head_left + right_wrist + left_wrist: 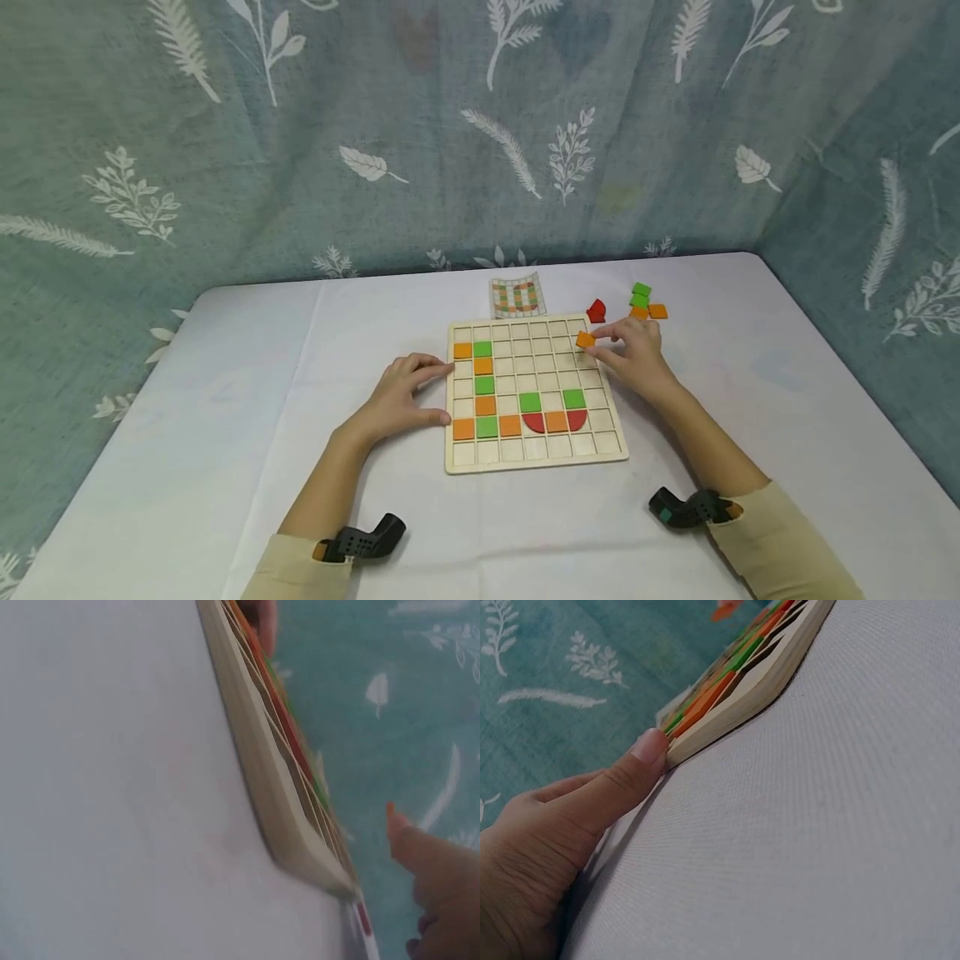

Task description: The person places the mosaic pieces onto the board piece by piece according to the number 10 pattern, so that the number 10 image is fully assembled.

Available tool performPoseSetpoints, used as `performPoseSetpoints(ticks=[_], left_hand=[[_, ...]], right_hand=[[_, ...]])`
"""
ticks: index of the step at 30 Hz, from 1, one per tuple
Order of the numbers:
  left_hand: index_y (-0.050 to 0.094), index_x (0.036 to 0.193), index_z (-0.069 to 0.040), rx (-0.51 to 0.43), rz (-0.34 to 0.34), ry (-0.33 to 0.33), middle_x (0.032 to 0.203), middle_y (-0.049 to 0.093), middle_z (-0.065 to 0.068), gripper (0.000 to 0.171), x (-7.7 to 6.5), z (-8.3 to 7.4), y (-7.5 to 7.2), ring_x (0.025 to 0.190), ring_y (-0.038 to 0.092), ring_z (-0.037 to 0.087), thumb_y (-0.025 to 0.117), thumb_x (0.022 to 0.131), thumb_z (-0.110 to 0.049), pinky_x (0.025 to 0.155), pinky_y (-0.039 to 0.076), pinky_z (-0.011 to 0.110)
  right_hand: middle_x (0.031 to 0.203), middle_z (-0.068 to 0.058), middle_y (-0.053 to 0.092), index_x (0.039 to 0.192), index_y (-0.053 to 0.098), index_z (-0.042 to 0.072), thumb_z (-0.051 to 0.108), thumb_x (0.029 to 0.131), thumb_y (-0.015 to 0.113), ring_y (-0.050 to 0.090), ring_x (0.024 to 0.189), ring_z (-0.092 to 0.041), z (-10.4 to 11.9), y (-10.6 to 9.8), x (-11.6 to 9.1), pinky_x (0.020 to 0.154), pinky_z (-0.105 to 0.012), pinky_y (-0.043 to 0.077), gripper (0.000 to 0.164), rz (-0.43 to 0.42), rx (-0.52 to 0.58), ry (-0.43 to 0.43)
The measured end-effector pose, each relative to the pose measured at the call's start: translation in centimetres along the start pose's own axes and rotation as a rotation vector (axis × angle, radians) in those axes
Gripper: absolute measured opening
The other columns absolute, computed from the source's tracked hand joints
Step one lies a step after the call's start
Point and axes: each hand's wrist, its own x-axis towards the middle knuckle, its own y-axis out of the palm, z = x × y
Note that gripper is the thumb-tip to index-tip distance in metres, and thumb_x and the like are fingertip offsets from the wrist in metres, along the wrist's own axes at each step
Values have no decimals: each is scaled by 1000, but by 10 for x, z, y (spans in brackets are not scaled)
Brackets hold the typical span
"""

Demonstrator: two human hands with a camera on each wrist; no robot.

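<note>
Here's the right hand (633,354), thumb and finger closed in a pinch on one orange tile (586,339), holding it up over the board (534,451) at its far right corner, just inside the right edge. Across on the other side, the left hand (397,396) is spread wide, thumb and fingertips touching the left edge, with nothing in its grasp. Plenty of room between the two: the right-hand columns and the nearest row show bare cells. Count what's set in: six orange squares (556,421), five green squares (530,402), two rounded red pieces (534,423). Past the far edge sits one pattern card (518,297), right up by the board. Just off the far right corner, a loose red bit (596,312), too small to count cleanly; beyond it, a little cluster, two loose greens (641,290) and two loose oranges (657,311). White cloth (225,467) runs wide to the left and in front, out to the patterned curtain (300,167).
</note>
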Motion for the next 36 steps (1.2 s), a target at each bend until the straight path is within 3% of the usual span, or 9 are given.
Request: performPoseSetpoints(ticks=[9, 18, 36], left_hand=[[52, 137, -24, 5, -1, -1, 132, 46, 0, 82, 1, 2, -1, 121, 36, 22, 79, 66, -53, 100, 29, 47], [52, 137, -23, -2, 11, -5, 133, 45, 0, 82, 3, 0, -3, 122, 35, 22, 80, 66, -53, 101, 29, 47], [53, 137, -23, -8, 6, -2, 131, 46, 0, 82, 2, 0, 0, 122, 35, 22, 81, 65, -52, 101, 28, 47]], right_hand=[[94, -10, 57, 97, 69, 4, 15, 75, 79, 37, 92, -27, 34, 27, -1, 80, -45, 23, 26, 84, 32, -207], [90, -7, 56, 95, 69, 6, 18, 74, 80, 41, 90, -24, 39, 38, -4, 81, -43, 25, 27, 113, 22, -262], [91, -2, 56, 96, 73, 13, 27, 77, 78, 34, 88, -22, 37, 43, -7, 78, -41, 24, 24, 223, 2, -150]])
